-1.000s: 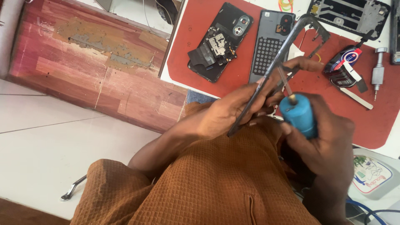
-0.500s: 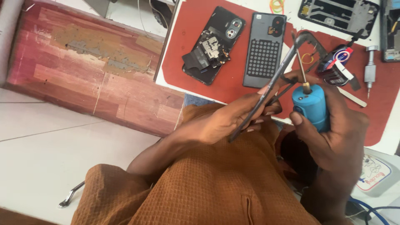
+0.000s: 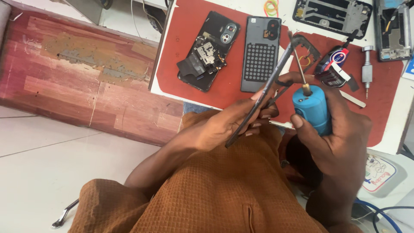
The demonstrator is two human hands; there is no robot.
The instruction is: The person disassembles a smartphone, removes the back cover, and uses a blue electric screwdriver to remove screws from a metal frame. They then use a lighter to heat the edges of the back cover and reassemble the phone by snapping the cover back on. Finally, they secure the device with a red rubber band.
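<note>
matt blue plastic screwdriver, thin metal shaft; dark metal phone frame; matt red mat; worn wood board.

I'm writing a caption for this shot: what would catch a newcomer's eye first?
The blue electric screwdriver gripped in the right hand at centre right, its bit tilted up to the thin dark phone frame held edge-on by the left hand. Behind them, on the red work mat, lie an opened phone and a grey back cover.

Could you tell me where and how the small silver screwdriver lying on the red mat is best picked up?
Grip the silver screwdriver around its thick straight barrel, coming from above with fingers on its left and right sides. It lies flat, pointing up-down in the view, with bare red mat either side; the tip looks too thin to pinch.
</note>
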